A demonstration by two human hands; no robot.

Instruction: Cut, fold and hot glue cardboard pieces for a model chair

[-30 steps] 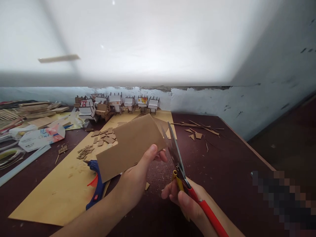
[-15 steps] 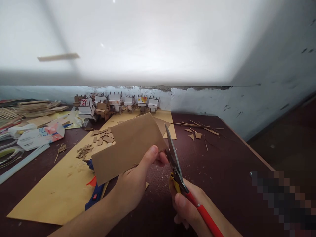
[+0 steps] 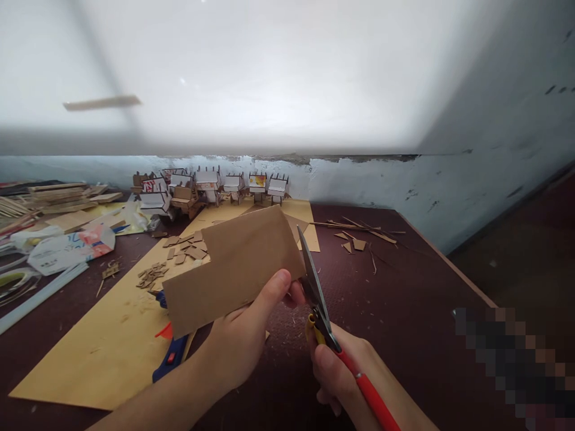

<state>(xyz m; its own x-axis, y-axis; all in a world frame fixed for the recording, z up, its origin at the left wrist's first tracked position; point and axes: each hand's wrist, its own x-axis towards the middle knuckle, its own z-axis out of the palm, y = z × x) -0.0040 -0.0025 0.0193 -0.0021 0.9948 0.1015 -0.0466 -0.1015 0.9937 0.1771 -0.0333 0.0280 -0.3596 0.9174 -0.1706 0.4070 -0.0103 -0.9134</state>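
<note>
My left hand point(image 3: 251, 326) grips a brown piece of cardboard point(image 3: 242, 257), thumb on top and fingers underneath. The cardboard has a notch cut out of its upper left corner and is held above the table. In my right hand point(image 3: 341, 371) is a pair of scissors point(image 3: 317, 287) with red and yellow handles. Their blades point up and away, close by the cardboard's right edge; I cannot tell whether they touch it. Partly behind the cardboard and my left forearm lies a blue glue gun point(image 3: 173, 356) with an orange trigger.
Small cardboard cuttings point(image 3: 188, 245) lie on a yellow sheet point(image 3: 81, 353). Several miniature cardboard chairs point(image 3: 209, 182) stand along the wall. Thin sticks point(image 3: 359, 227) and scraps point(image 3: 358, 245) are at the back right. Wood strips point(image 3: 63, 194) and tape rolls point(image 3: 18, 281) sit on the left.
The cardboard's right end has tilted slightly, and the scissor blades look closer together than before. Both hands stay in nearly the same place.
</note>
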